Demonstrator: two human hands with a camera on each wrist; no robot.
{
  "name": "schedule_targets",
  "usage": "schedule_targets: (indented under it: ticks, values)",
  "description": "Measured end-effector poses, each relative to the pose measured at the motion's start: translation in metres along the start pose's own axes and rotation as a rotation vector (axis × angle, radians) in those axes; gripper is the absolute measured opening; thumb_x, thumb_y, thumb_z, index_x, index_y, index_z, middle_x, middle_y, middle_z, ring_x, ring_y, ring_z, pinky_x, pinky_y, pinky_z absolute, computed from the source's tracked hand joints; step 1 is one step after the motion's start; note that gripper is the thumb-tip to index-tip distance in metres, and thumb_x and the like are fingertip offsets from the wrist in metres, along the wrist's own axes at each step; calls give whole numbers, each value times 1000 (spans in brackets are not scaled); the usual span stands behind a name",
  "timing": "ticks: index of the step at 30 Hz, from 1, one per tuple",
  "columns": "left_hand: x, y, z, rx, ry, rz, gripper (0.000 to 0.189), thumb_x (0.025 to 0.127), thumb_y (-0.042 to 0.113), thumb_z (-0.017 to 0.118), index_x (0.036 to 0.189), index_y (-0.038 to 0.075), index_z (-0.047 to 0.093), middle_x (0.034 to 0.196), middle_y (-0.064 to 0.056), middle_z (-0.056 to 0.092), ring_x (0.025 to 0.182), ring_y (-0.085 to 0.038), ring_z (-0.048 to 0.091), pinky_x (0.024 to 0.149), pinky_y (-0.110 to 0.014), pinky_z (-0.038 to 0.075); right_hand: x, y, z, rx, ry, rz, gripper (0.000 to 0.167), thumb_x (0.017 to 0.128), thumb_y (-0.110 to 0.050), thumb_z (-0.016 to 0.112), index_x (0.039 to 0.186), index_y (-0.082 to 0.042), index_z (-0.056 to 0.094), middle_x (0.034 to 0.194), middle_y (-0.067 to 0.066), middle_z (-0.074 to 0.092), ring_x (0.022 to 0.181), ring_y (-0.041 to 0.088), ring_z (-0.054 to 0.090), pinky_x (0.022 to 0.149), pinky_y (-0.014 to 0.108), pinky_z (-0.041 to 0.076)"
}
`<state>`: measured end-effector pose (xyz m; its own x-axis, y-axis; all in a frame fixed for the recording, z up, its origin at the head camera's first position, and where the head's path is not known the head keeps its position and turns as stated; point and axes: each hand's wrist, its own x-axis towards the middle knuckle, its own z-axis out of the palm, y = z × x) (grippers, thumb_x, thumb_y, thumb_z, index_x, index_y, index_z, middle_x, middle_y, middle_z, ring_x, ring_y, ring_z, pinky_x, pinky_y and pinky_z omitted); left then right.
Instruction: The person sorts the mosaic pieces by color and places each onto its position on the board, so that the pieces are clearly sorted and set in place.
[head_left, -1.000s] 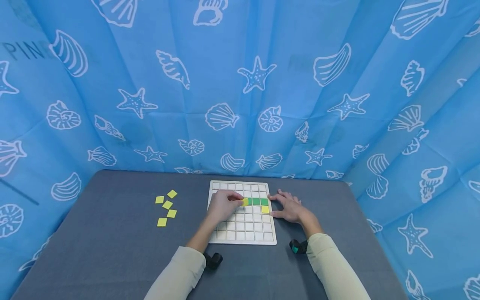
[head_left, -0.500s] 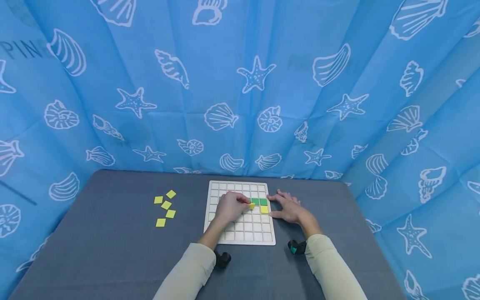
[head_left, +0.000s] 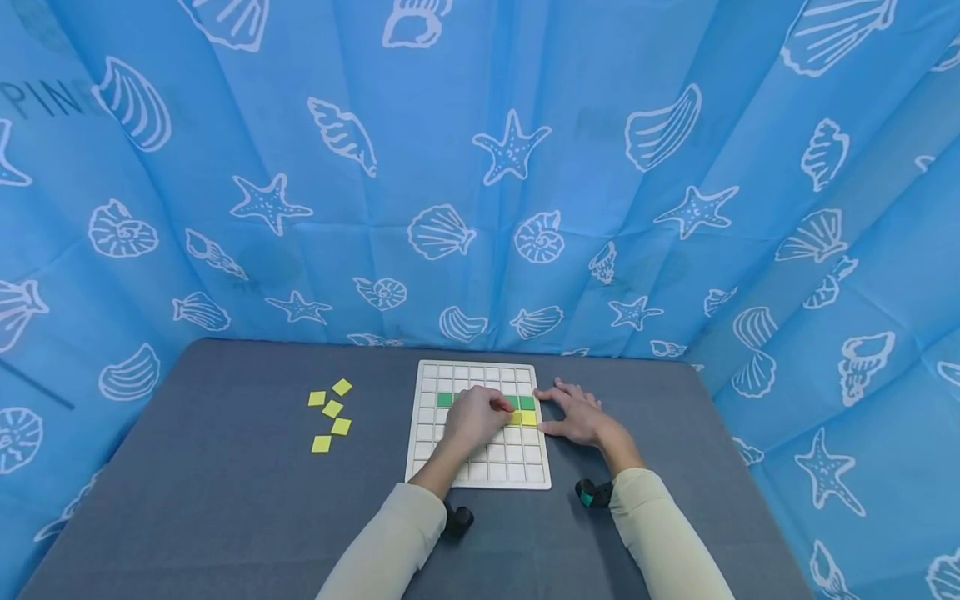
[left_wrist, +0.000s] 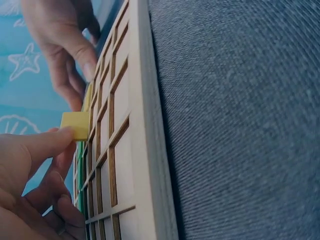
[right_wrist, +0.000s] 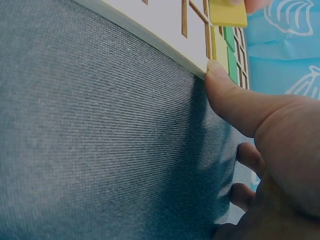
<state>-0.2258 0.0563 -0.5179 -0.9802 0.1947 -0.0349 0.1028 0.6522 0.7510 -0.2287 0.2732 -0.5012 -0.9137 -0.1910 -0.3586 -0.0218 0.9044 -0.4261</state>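
Note:
Over the white grid board (head_left: 480, 483) my left hand (head_left: 476, 417) pinches a yellow square tile (left_wrist: 75, 125) between thumb and fingers. The tile stands tilted at the board's surface, beside a yellow tile (head_left: 529, 418) lying in a cell by the right edge. Green tiles (head_left: 527, 402) lie in the row just above; my left hand hides part of that row. At the board's right edge rests my right hand (head_left: 581, 417), its fingers spread and its thumb (right_wrist: 220, 75) touching the rim.
Several loose yellow tiles (head_left: 332, 409) lie on the grey cloth-covered table (head_left: 225, 500) to the left of the board. A blue curtain (head_left: 450, 167) with shell prints hangs behind the table and along its right side.
My left hand has moved right and slightly nearer with the yellow tile, from the green row to beside the placed yellow tile. A green tile at left is uncovered. My right hand stays put.

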Motion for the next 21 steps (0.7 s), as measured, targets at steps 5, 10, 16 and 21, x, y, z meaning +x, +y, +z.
schedule_targets:
  ticks: [5, 10, 16, 21]
  values:
    - [-2, 7, 1, 129, 26, 28, 7, 88, 20, 80, 88, 27, 79, 82, 12, 73, 76, -8, 65, 70, -32, 51, -1, 0, 0, -3, 1, 1, 63, 97, -37, 70, 153, -22, 47, 169, 23, 18, 153, 57, 12, 117, 77, 10]
    - [-3, 11, 4, 334, 43, 95, 6, 89, 23, 79, 94, 26, 80, 87, 9, 73, 83, -11, 68, 70, -32, 54, -1, 0, 1, -5, 9, -3, 63, 97, -36, 70, 153, -22, 47, 169, 23, 18, 153, 57, 12, 117, 77, 10]
    - [-7, 11, 7, 475, 50, 161, 12, 86, 28, 81, 98, 26, 83, 92, 5, 68, 83, -14, 65, 65, -30, 53, 0, 0, 1, 1, 7, 15, 63, 96, -36, 71, 153, -22, 47, 169, 22, 18, 153, 56, 12, 118, 76, 9]
    - [-9, 11, 8, 497, 28, 177, 12, 88, 31, 81, 98, 25, 83, 94, 4, 64, 79, -13, 60, 64, -30, 51, 1, 0, 2, -6, 6, 17, 64, 96, -37, 70, 154, -23, 46, 170, 22, 18, 153, 56, 12, 118, 77, 9]
